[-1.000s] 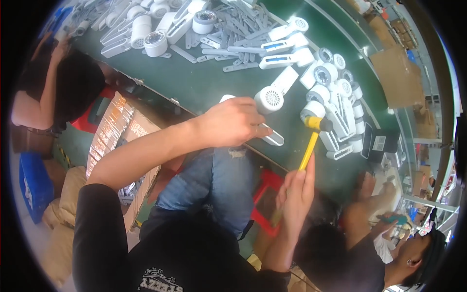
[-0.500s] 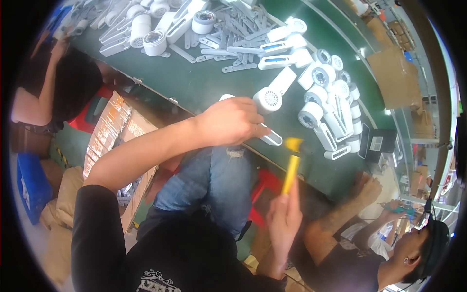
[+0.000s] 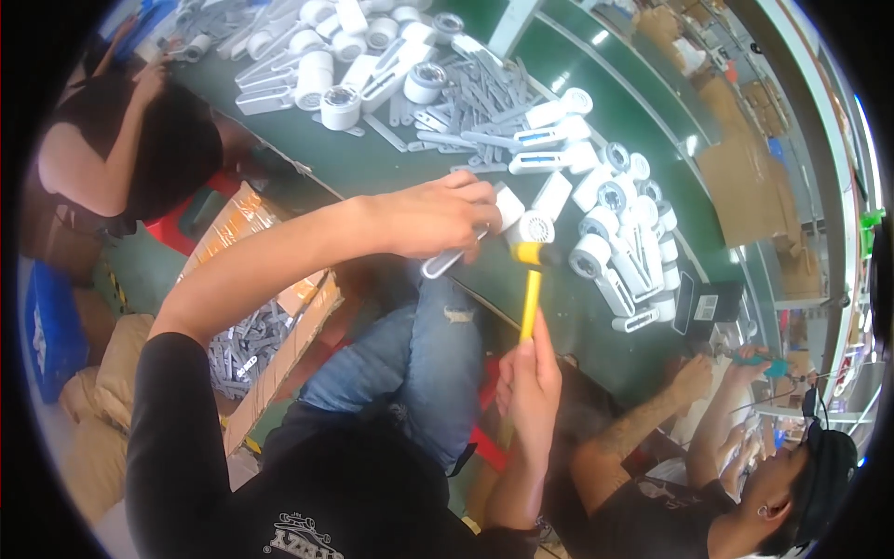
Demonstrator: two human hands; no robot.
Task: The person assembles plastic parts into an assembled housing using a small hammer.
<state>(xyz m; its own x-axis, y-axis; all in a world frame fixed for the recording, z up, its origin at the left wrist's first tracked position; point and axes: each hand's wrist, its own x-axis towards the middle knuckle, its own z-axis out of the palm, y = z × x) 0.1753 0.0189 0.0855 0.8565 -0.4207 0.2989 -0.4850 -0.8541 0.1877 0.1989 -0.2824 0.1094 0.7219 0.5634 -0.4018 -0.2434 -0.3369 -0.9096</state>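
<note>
My left hand (image 3: 445, 220) is closed round a white handheld fan housing (image 3: 507, 207) over the table's near edge. Its slim handle end (image 3: 441, 265) pokes out below my fingers toward the lower left. In my right hand (image 3: 532, 380) is a yellow hammer (image 3: 531, 306), gripped by the handle with its head up. The hammer head appears just right of the held housing and overlaps the view of another white fan housing (image 3: 535, 226) lying on the green table (image 3: 484, 284). My left fingers hide the middle of the held piece.
White fan housings (image 3: 615, 224) crowd the right of the table, more (image 3: 317, 79) the far left. Grey strips (image 3: 480, 98) lie heaped between. A carton (image 3: 289, 349) of grey parts stands left of my knees. Co-workers sit at left (image 3: 130, 154) and right (image 3: 652, 503).
The held housing has turned, its handle end swinging from lower right to lower left. The hammer has come up and left, closer to my left hand. The whole view has shifted slightly.
</note>
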